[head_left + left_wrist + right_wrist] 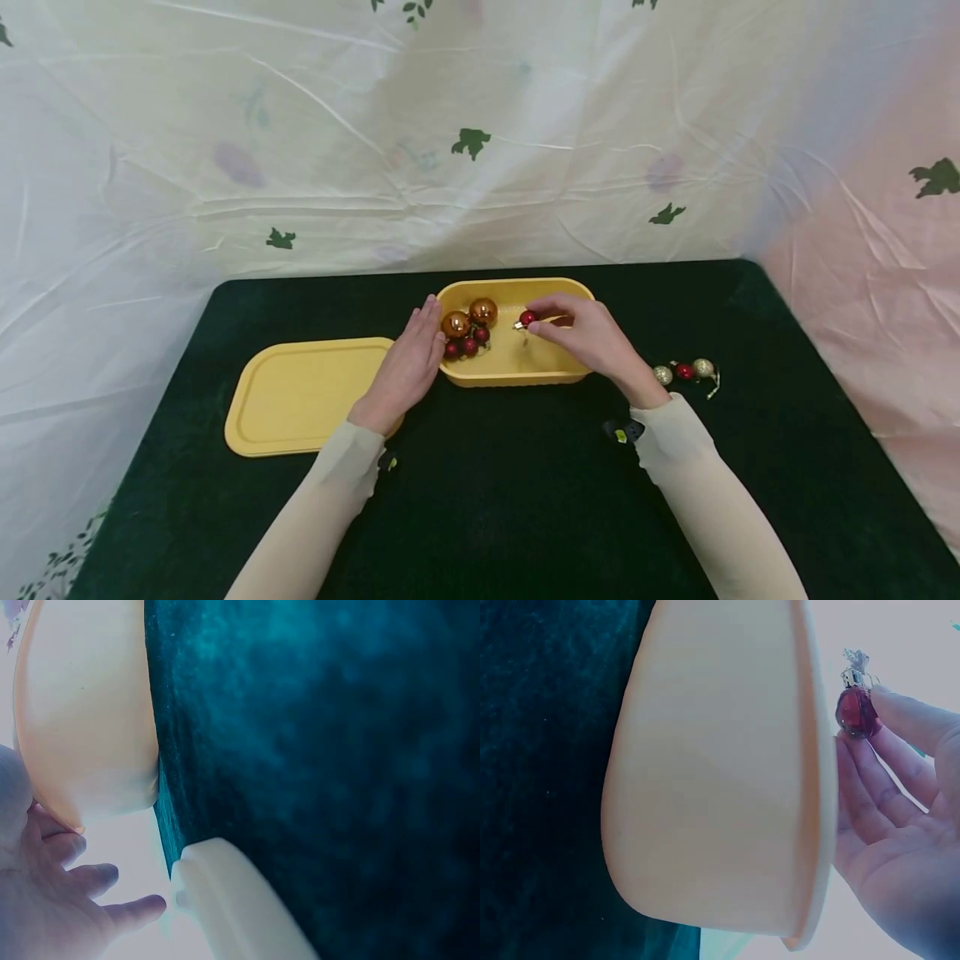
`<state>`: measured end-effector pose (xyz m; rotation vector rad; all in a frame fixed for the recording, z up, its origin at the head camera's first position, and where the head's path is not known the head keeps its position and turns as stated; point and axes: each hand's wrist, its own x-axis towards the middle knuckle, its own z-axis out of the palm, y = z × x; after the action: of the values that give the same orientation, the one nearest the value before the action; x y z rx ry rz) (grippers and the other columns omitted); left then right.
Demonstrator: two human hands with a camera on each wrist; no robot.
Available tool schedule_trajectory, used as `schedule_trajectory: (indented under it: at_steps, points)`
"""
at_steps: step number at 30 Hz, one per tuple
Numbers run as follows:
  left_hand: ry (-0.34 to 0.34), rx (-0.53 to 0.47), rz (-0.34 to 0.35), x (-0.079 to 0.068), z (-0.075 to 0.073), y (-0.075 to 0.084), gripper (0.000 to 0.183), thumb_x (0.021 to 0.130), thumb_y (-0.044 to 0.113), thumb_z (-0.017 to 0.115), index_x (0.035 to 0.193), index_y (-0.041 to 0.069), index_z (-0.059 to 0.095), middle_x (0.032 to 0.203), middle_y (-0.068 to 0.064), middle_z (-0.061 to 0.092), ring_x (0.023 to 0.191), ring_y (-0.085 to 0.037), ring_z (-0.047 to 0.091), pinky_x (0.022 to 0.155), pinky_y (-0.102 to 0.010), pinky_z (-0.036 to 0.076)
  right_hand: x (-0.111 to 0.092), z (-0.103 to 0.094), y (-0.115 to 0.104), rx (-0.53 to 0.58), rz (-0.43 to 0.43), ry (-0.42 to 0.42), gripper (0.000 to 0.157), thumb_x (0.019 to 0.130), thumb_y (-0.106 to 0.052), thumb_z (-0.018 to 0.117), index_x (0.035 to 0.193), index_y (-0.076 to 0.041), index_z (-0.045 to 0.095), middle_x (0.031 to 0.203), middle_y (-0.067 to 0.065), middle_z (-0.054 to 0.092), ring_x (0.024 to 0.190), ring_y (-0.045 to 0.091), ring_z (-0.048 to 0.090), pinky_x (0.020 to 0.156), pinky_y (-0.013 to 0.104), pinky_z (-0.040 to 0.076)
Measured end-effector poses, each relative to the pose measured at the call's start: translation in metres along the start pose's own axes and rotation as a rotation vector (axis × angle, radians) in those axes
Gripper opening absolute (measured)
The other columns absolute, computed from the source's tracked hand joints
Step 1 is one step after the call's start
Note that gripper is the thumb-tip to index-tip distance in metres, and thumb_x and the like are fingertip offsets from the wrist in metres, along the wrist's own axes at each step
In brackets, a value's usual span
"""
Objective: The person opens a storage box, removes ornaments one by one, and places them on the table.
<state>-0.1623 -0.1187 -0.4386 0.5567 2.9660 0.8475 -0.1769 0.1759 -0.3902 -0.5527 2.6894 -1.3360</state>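
A yellow oblong box (517, 377) stands on the dark green table. In its left end lie two shiny copper-orange baubles (483, 312) and several small dark red baubles (470, 346). My right hand (588, 333) is over the box's right half, pinching a small red bauble (528, 317) between thumb and fingers; its silver cap shows in the right wrist view. My left hand (408, 362) rests against the box's left end with fingers straight. The left wrist view shows those fingers beside the box wall (90, 712).
A yellow lid (300, 396) lies flat left of the box, partly under the left forearm. To the right, two pale gold glittery baubles (703, 367) and a red bauble (684, 372) lie by the right wrist. A patterned cloth (525, 192) hangs behind the table.
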Motion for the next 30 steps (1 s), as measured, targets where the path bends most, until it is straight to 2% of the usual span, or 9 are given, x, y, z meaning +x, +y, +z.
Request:
schedule_trajectory:
  at_steps: [15, 18, 24, 30]
  points:
    - [0.006, -0.001, 0.015, 0.000, -0.002, 0.000, 0.058, 0.114, 0.023, 0.037, 0.165, 0.002, 0.018, 0.172, -0.014, 0.014, 0.158, -0.025, 0.016, 0.128, -0.044, 0.015, -0.029, -0.017, -0.004, 0.041, 0.039, 0.076, 0.040, 0.098, -0.038, 0.073, 0.130, -0.014, 0.070, 0.121, 0.001, 0.070, 0.111, 0.020, 0.065, 0.100, 0.046, 0.054]
    - [0.008, 0.002, 0.020, 0.001, -0.002, -0.001, 0.058, 0.114, 0.022, 0.038, 0.164, 0.001, 0.018, 0.172, -0.016, 0.015, 0.158, -0.026, 0.016, 0.128, -0.045, 0.015, -0.036, -0.022, -0.003, 0.057, 0.044, 0.079, 0.041, 0.098, -0.041, 0.073, 0.130, -0.015, 0.069, 0.122, 0.000, 0.070, 0.110, 0.018, 0.065, 0.098, 0.041, 0.055]
    - [0.002, -0.007, 0.015, 0.001, -0.001, 0.000, 0.059, 0.114, 0.022, 0.038, 0.164, 0.001, 0.017, 0.172, -0.015, 0.014, 0.158, -0.025, 0.016, 0.128, -0.044, 0.014, -0.049, -0.032, 0.001, 0.088, 0.049, 0.089, 0.040, 0.099, -0.040, 0.071, 0.130, -0.015, 0.069, 0.121, 0.001, 0.071, 0.105, 0.018, 0.067, 0.089, 0.022, 0.056]
    - [-0.009, -0.014, 0.002, 0.001, 0.000, -0.001, 0.059, 0.114, 0.024, 0.036, 0.165, 0.003, 0.015, 0.173, -0.013, 0.012, 0.158, -0.025, 0.014, 0.128, -0.044, 0.015, -0.063, -0.040, 0.002, 0.111, 0.027, 0.115, 0.034, 0.101, -0.032, 0.069, 0.129, -0.013, 0.068, 0.122, 0.002, 0.071, 0.106, 0.017, 0.067, 0.087, 0.018, 0.055]
